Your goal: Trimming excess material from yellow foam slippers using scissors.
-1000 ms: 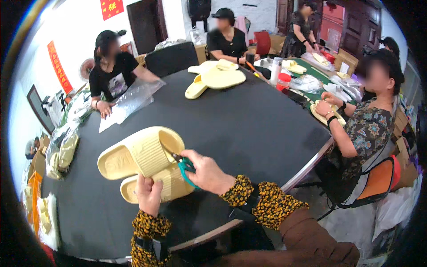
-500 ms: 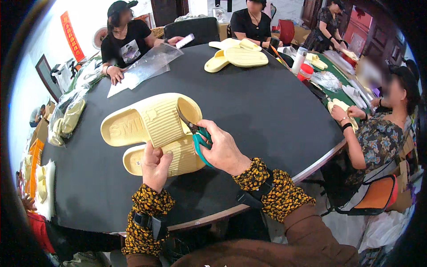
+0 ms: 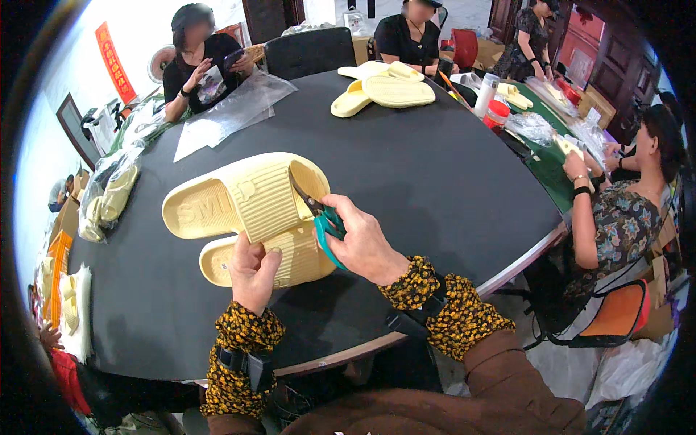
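Right hand (image 3: 365,245): teal-handled scissors (image 3: 323,238) at ribbed yellow slipper (image 3: 239,194); left hand (image 3: 253,274) pinches strap (image 3: 268,206). Yellow slipper pile (image 3: 399,91), black table (image 3: 420,188) far edge.

Watching from a distance, I saw white walls (image 3: 65,61), brightly lit at the upper left, where a long red banner (image 3: 116,61) hung near a round fan (image 3: 160,64). A dark wooden door (image 3: 274,13) stood in the back wall; brown panelled doors (image 3: 625,61) filled the far right. I made out a black-topped table (image 3: 420,181) with a curved, pale edge, and beside it a narrower green-topped table (image 3: 547,185). A black chair (image 3: 308,54) and a red chair (image 3: 465,48) stood behind, an orange-seated chair (image 3: 612,317) at right over grey floor (image 3: 540,366).
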`<state>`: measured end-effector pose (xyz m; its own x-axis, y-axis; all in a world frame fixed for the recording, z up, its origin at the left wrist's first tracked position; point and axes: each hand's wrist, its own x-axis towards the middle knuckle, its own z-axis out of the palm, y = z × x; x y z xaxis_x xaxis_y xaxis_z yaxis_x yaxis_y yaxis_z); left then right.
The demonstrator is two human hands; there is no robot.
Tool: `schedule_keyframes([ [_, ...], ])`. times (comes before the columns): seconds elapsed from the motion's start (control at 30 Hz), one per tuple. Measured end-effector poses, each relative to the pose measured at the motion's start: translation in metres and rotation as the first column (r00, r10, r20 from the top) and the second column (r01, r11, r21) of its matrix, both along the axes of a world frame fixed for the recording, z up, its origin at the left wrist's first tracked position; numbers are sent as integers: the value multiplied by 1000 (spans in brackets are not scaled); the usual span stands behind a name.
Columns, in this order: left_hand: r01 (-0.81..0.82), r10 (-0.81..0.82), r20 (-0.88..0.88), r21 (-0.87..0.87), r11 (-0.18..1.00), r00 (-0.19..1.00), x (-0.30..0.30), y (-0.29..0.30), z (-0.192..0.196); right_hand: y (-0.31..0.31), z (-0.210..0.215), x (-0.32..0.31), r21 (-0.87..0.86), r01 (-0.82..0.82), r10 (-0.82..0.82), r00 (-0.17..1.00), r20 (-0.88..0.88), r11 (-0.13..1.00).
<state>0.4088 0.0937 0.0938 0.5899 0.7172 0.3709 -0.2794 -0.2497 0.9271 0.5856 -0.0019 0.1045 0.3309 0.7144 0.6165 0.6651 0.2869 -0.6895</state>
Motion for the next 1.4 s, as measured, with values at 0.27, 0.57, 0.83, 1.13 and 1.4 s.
schedule_keyframes([
  [0.27, -6, 5, -2, -51, 999, 1000, -3, 0, 1, -1, 2, -1, -31, -11, 10, 1000, -28, 999],
  [0.57, -166, 183, 187, -103, 981, 965, -3, 9, 1, -3, 1, 0, -149, -3, 9, 999, 41, 989],
  [0.83, -168, 186, 159, -120, 979, 970, -2, 5, -2, -5, 0, -1, -218, 24, 0, 994, 108, 976],
  [1.13, -102, 108, 102, -60, 993, 989, 0, 3, -6, -2, -1, 0, -178, -12, 31, 994, 105, 984],
  [1.4, -90, 94, 60, -71, 993, 994, -1, -1, -2, -1, 0, -1, -157, -87, 95, 994, 48, 984],
])
